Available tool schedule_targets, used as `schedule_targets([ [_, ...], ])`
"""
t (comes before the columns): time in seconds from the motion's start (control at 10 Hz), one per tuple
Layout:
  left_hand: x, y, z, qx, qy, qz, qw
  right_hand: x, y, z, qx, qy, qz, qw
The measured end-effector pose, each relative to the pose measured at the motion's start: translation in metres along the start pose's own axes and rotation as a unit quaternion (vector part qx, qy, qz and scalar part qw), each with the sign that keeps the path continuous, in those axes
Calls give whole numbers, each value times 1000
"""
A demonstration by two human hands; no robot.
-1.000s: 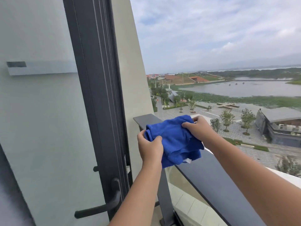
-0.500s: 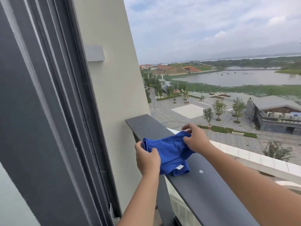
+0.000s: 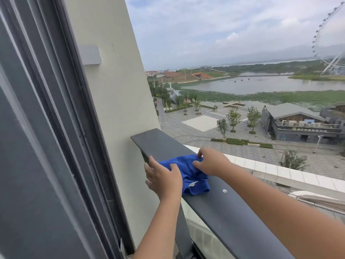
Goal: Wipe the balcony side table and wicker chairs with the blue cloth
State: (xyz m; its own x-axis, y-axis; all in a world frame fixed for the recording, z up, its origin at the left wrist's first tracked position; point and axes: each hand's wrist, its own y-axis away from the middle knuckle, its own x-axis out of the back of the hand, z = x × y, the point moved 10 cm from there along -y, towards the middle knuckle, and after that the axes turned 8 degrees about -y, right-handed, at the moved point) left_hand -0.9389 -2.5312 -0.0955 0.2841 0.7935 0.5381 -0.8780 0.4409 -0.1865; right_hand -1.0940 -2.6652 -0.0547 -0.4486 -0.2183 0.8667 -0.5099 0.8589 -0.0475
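The blue cloth (image 3: 188,171) lies bunched on the flat top of the dark grey balcony railing (image 3: 229,212). My left hand (image 3: 164,179) rests on the cloth's left edge with its fingers fairly straight, at the rail's inner side. Over the cloth's far right corner my right hand (image 3: 211,161) has its fingers curled and pinches a fold between thumb and fingertips. A white label shows at the cloth's near edge. No side table or wicker chair is in view.
A dark sliding door frame (image 3: 61,128) fills the left side, with a pale wall (image 3: 119,101) behind the rail's end. A small white spot (image 3: 224,191) marks the rail top. Beyond the rail is a sheer drop to a plaza and lake.
Both hands have brought the cloth down from the air onto the rail top. My left hand has loosened from a grip to flatter fingers. The camera has swung right.
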Motion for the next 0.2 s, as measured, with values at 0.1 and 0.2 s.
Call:
schedule_targets([
  [0.1, 1, 13, 33, -93, -60, 0, 994, 26, 21, 6, -26, 2, 45, 999],
  [0.2, -9, 25, 55, -166, -95, -36, 981, 44, 49, 5, -34, -38, 86, 995],
])
